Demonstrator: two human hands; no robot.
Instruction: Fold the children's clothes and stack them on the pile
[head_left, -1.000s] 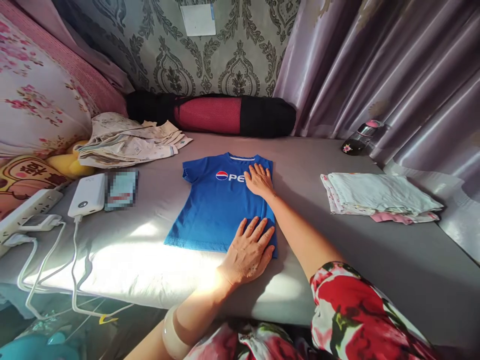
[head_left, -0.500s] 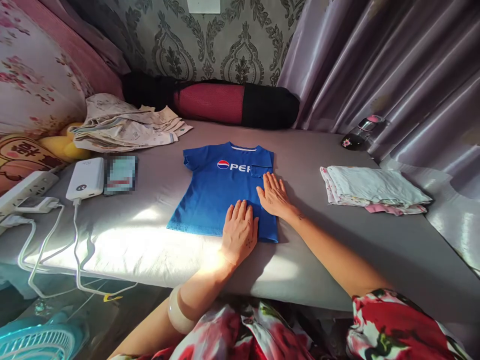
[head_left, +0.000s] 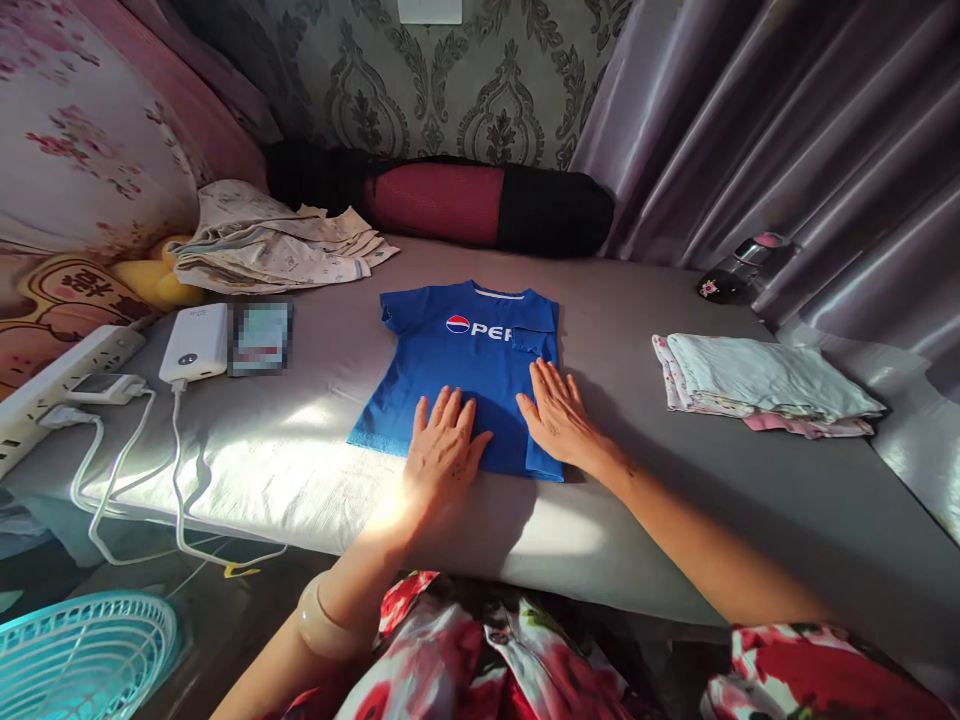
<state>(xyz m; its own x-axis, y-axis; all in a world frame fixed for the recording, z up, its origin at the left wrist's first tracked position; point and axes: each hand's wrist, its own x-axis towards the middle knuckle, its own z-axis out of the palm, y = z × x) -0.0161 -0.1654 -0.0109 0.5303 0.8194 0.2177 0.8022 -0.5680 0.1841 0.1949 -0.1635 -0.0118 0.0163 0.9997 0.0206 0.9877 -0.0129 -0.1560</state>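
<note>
A small blue T-shirt (head_left: 435, 385) with a round red, white and blue logo and white letters lies on the grey bed sheet, collar away from me. Its right sleeve is folded inward over the chest and covers part of the lettering. My left hand (head_left: 446, 440) rests open on the lower middle of the shirt, fingers spread near the hem. Flat on the shirt's right side, just below the folded sleeve, lies my right hand (head_left: 556, 408), its fingers stretched out. Neither hand grips the cloth.
Folded clothes (head_left: 765, 380) lie to the right, with a dark bottle (head_left: 739, 272) behind them. At left are a clothes pile (head_left: 270, 240), a power bank (head_left: 193, 342) and a power strip (head_left: 67, 385) with cables. A red-black roll (head_left: 439, 205) lies against the wall.
My right hand has come down from the chest to the shirt's right side, and the right sleeve now lies folded inward. My left hand has shifted left along the lower shirt.
</note>
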